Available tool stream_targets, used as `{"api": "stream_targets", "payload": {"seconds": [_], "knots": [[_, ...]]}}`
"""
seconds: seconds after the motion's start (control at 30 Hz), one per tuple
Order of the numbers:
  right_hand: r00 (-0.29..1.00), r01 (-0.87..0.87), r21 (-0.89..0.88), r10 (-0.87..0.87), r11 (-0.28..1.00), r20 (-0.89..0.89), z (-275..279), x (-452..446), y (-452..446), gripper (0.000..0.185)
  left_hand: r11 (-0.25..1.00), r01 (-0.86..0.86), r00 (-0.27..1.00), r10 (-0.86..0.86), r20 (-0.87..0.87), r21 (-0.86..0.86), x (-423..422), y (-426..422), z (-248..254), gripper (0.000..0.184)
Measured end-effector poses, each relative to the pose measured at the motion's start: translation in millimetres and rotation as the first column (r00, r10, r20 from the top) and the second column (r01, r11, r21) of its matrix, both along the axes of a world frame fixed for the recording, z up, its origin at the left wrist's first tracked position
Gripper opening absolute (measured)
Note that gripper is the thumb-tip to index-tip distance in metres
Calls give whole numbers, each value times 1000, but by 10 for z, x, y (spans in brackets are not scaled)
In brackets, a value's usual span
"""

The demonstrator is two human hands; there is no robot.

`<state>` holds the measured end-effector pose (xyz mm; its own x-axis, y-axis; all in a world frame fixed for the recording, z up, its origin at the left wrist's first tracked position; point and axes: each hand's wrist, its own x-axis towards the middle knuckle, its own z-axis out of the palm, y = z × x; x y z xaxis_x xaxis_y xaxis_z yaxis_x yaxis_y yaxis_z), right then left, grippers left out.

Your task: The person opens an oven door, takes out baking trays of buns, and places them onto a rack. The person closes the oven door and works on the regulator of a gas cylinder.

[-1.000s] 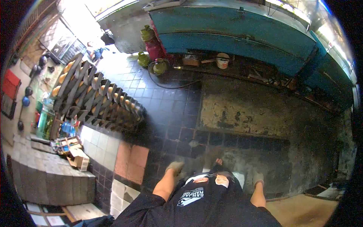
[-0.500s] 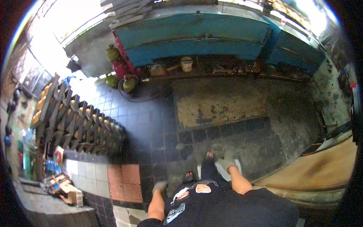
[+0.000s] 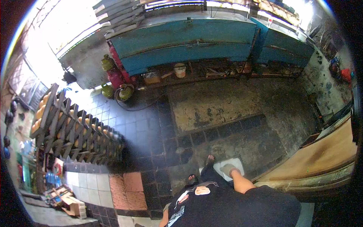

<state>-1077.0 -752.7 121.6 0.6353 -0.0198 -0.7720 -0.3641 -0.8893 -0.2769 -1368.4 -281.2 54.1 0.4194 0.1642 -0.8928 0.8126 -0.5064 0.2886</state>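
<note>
My right hand (image 3: 227,169), in what looks like a grey-beige glove, is in front of a flat white thing (image 3: 237,164) to the right of my feet. Its fingers are too blurred to make out, and I cannot tell whether it grips the white thing or only overlaps it in view. Close to my body on the left, a small part of my left hand (image 3: 166,207) shows beside the black shirt (image 3: 234,204). Its fingers are hidden by the shirt.
A dark rack (image 3: 75,128) with rows of bread stands left. Green gas cylinders (image 3: 124,92) and a white bucket (image 3: 180,70) are by the blue cabinet (image 3: 189,41). A wooden surface (image 3: 314,151) lies right; a cardboard box (image 3: 74,206) sits lower left.
My left hand has drawn back toward my body, mostly behind the shirt. The right hand has come slightly lower over the white thing. The view has shifted a little.
</note>
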Motion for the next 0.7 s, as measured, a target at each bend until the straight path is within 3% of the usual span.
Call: {"api": "stream_targets", "payload": {"seconds": [0.07,0.1,0.17,0.2,0.27,0.3,0.33,0.4,0.43,0.47,0.53,0.6,0.67,0.7], "knots": [[999,-33,-95,30,995,-33,318,-87,109,70,1000,4,997,-3,77,-9,262,40,15,49],[995,-95,-58,93,994,-26,299,-113,102,68,1000,-16,992,17,126,-14,445,65,62,49],[987,22,142,1,990,-160,328,-16,85,60,994,-100,969,108,224,-48,801,88,216,49],[988,12,146,10,989,-153,356,10,98,60,987,-140,947,155,280,-75,944,91,302,49],[925,332,239,-266,912,-272,478,31,120,50,977,-183,886,214,412,-114,1202,114,449,48],[991,83,171,-63,982,-116,814,109,172,50,974,-192,864,228,449,-123,1323,126,498,47],[992,81,176,-61,981,-113,698,128,162,50,971,-200,841,240,485,-133,1447,137,554,46],[968,-104,47,90,993,232,520,172,145,49,960,-277,900,276,338,-47,1658,124,682,48],[985,53,108,-69,993,159,485,155,166,47,969,-245,930,246,274,-38,1727,92,941,50],[985,50,109,-67,993,161,470,121,150,47,968,-247,929,248,276,-37,1655,129,758,50],[994,107,179,-100,978,-51,873,90,270,48,986,-144,906,97,413,83,1618,170,600,54],[996,87,235,-77,968,-51,638,5,258,50,984,-172,939,150,310,44,1461,69,789,58],[997,2,113,7,994,-79,623,-71,307,53,998,-63,941,63,331,-10,1200,148,298,58],[994,2,101,9,995,-109,576,-114,298,57,983,163,915,-181,360,80,1027,181,148,59]]}}
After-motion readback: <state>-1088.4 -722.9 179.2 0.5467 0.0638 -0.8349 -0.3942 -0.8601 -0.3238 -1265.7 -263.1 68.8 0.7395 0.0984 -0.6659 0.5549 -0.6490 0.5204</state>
